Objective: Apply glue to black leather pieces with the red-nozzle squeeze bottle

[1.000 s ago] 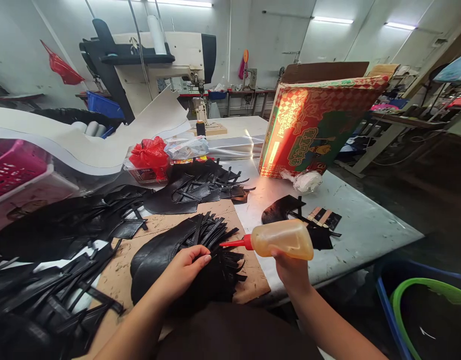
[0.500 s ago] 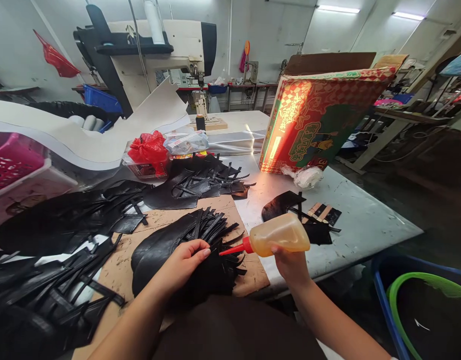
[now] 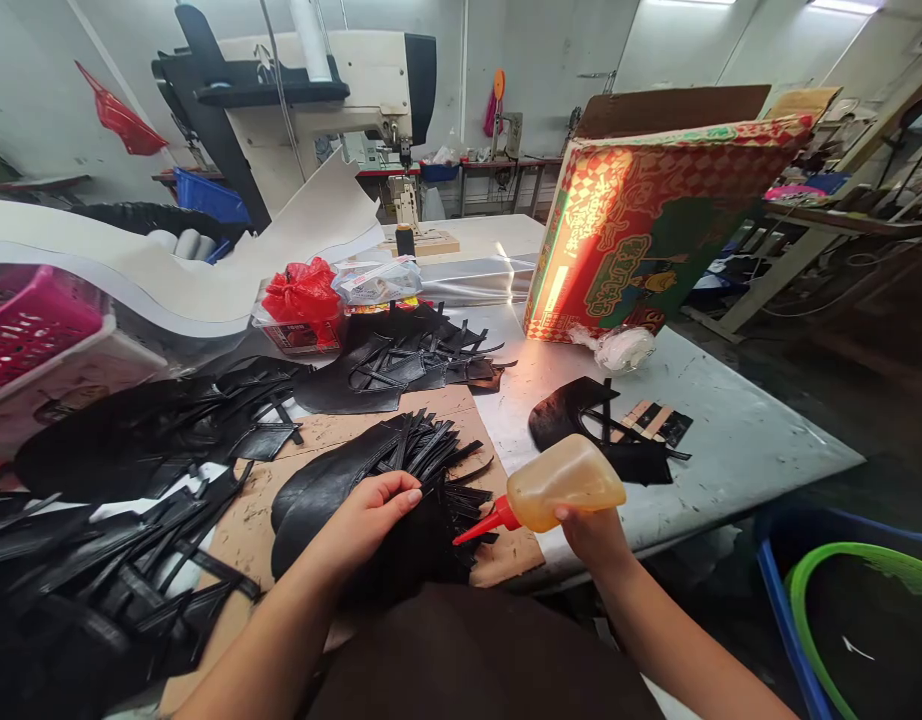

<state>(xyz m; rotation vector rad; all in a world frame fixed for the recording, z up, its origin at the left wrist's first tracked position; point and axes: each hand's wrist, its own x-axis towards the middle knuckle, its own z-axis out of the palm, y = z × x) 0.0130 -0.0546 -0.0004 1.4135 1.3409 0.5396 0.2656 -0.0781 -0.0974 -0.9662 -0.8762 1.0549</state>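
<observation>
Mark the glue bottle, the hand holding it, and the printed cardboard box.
glue bottle (image 3: 566,490), head view, on the amber body behind the red nozzle.
right hand (image 3: 594,535), head view, on the back of the hand under the bottle.
printed cardboard box (image 3: 641,235), head view, on its red and green printed side.

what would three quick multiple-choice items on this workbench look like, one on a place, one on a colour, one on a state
1. Where does the stack of black leather pieces under the left hand lie?
A. on the brown cardboard sheet
B. in the pink basket
C. inside the printed box

2. What colour is the squeeze bottle nozzle?
A. blue
B. red
C. white

3. How is the bottle held by the right hand?
A. upright
B. lying on the table
C. tipped, nozzle down-left

Answers: 1 A, cardboard shows around the stack. 2 B, the tip is red. 3 C, the nozzle slants toward the leather.
</observation>
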